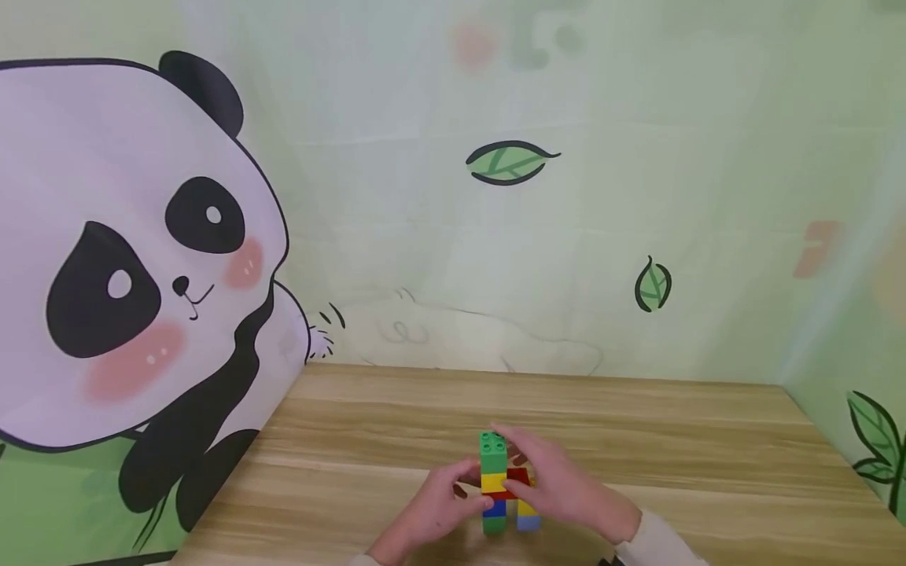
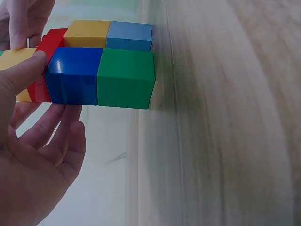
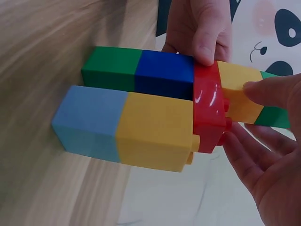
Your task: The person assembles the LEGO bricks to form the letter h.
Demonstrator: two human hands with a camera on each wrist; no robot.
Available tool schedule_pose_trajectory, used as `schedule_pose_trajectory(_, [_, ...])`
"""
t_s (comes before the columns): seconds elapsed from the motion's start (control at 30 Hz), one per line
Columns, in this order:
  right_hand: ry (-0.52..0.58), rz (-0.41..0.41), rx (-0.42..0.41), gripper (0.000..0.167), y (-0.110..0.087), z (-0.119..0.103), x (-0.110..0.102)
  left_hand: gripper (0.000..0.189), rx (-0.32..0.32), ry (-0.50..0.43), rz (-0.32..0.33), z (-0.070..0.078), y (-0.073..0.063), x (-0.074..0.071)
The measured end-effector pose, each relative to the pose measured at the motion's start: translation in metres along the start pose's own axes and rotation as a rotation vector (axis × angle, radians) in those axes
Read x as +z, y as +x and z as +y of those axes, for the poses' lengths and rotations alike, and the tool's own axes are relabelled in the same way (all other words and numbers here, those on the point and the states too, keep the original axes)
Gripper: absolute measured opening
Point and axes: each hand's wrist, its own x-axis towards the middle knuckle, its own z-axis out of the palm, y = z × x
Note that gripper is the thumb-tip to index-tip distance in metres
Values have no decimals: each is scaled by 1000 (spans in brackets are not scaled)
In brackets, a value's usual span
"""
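A small structure of toy building bricks stands on two legs. One leg is a green brick (image 2: pixel 126 77) under a blue brick (image 2: pixel 74 75); the other is a light blue brick (image 3: pixel 91 117) under a yellow brick (image 3: pixel 155 129). Across them lies a red brick (image 3: pixel 207 103), leaving some studs of that yellow brick exposed. Above the red one rise a second yellow brick (image 1: pixel 493 483) and a green top brick (image 1: pixel 493 452). My left hand (image 1: pixel 442 499) grips the structure around the red brick, thumb in front. My right hand (image 1: pixel 562 479) pinches the upper yellow brick, its fingers partly hidden behind the stack.
The structure stands on a wood-grain table (image 1: pixel 368 417) near the person. Behind the table hangs a pale green backdrop (image 1: pixel 396 196) with printed leaves. A large printed panda (image 1: pixel 141 236) covers the left side.
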Motion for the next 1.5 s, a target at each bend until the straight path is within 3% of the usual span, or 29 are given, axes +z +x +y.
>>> schedule_pose_trajectory(0.2, [41,3,73,83,-4,5,1,38,-1,5,-5,2,1,-2])
schedule_pose_trajectory(0.5, [4,31,7,75,-13,15,0,37,35,6,-23,-4,3,-2])
schedule_pose_trajectory(0.7, [-14,48,42,71,-21,19,2,34,-30,-28,-15,5,2,0])
schedule_pose_trajectory(0.8, [-1,42,89,65,-25,22,3,32,-60,-43,1,8,2,1])
schedule_pose_trajectory(0.9, [12,42,99,46,-28,27,4,31,-76,-47,4,9,3,1])
schedule_pose_trajectory(1.03, [-1,89,35,25,-31,32,8,30,-81,-47,-6,8,3,1])
schedule_pose_trajectory(1.2, [-28,154,-34,21,-34,34,13,28,-85,-46,-15,8,4,0])
schedule_pose_trajectory(1.5, [-30,159,-19,19,-36,35,16,29,-87,-53,-17,8,4,0])
